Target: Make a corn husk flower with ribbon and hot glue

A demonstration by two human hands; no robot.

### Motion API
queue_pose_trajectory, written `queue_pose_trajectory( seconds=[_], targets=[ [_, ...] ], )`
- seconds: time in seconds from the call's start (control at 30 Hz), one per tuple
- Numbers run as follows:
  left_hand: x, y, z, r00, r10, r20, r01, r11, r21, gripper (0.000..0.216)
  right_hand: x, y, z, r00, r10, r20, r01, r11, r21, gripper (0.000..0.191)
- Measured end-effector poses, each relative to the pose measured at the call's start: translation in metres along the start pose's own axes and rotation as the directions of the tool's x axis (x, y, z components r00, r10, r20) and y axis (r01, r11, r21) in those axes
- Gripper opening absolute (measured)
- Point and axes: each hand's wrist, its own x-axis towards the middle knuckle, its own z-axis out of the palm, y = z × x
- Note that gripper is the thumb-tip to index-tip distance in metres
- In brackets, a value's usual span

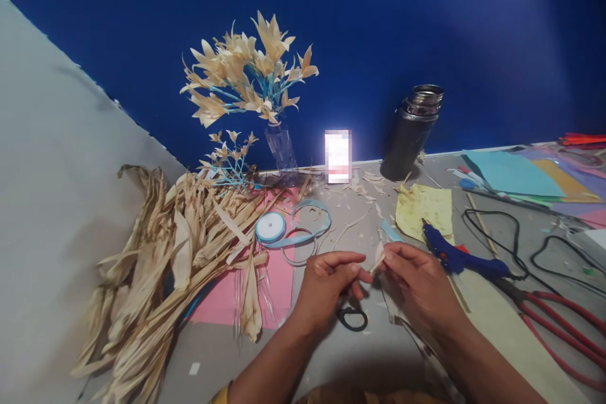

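Observation:
Between my two hands is a small pale strip of dried corn husk (378, 258). My right hand (419, 281) pinches its upper part between thumb and fingertips. The fingertips of my left hand (326, 284) close at its lower end. Just under my left hand lies a black scissors handle (353, 320), the rest of it covered. A roll of light blue ribbon (271, 226) sits beyond my left hand, with a loose loop beside it. To the right of my right hand rests a blue hot glue gun (454, 252).
Dried corn husks (142, 290) are heaped at left, partly over pink paper (279, 278). Husk flowers (250, 76) stand in a clear bottle (281, 148). At the back are a lit screen (338, 156) and a dark flask (411, 136). Red-handled shears (563, 328) and a black cord (514, 221) lie right.

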Motion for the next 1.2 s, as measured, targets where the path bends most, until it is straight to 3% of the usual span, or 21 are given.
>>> queue_pose_trajectory(
  seconds=[0.2, 0.4, 0.57, 0.73, 0.8, 0.87, 0.97, 1.1, 1.2],
  targets=[
    [-0.001, -0.004, 0.000, 0.994, 0.090, -0.064, -0.084, 0.992, 0.094, 0.024, -0.002, 0.003, 0.004, 0.998, -0.037, 0.048, 0.041, 0.995, -0.086, 0.035],
    [-0.002, -0.005, 0.002, 0.997, 0.022, -0.076, -0.017, 0.998, 0.067, 0.026, -0.008, 0.000, 0.011, 0.981, -0.184, 0.057, 0.193, 0.940, -0.282, 0.030],
    [-0.003, -0.002, -0.001, 0.999, 0.005, -0.033, -0.003, 0.999, 0.041, 0.025, -0.005, -0.010, -0.015, 0.988, -0.151, -0.011, 0.136, 0.913, -0.384, 0.028],
    [-0.001, -0.002, -0.003, 0.999, -0.051, -0.012, 0.048, 0.985, -0.164, 0.034, 0.005, -0.040, -0.048, 0.960, -0.254, -0.119, 0.155, 0.833, -0.531, 0.029],
    [-0.001, -0.001, -0.003, 0.991, -0.098, 0.086, 0.120, 0.945, -0.304, 0.039, 0.006, -0.047, -0.045, 0.960, -0.267, -0.081, 0.175, 0.803, -0.570, 0.029],
    [-0.002, 0.000, -0.003, 0.974, -0.119, 0.192, 0.192, 0.884, -0.426, 0.045, 0.007, -0.048, -0.038, 0.972, -0.233, 0.031, 0.202, 0.759, -0.618, 0.030],
    [-0.003, 0.000, -0.005, 0.960, -0.101, 0.262, 0.227, 0.829, -0.511, 0.051, 0.019, -0.049, -0.033, 0.973, -0.157, 0.169, 0.229, 0.567, -0.791, 0.029],
    [-0.004, -0.002, -0.006, 0.963, -0.091, 0.253, 0.215, 0.823, -0.526, 0.038, 0.063, -0.061, -0.040, 0.996, -0.046, 0.081, 0.083, 0.058, -0.995, 0.023],
    [-0.005, -0.004, -0.003, 0.965, -0.103, 0.242, 0.219, 0.825, -0.521, 0.033, 0.100, -0.066, -0.040, 0.998, -0.044, 0.043, 0.042, -0.017, -0.999, 0.022]
  ],
)
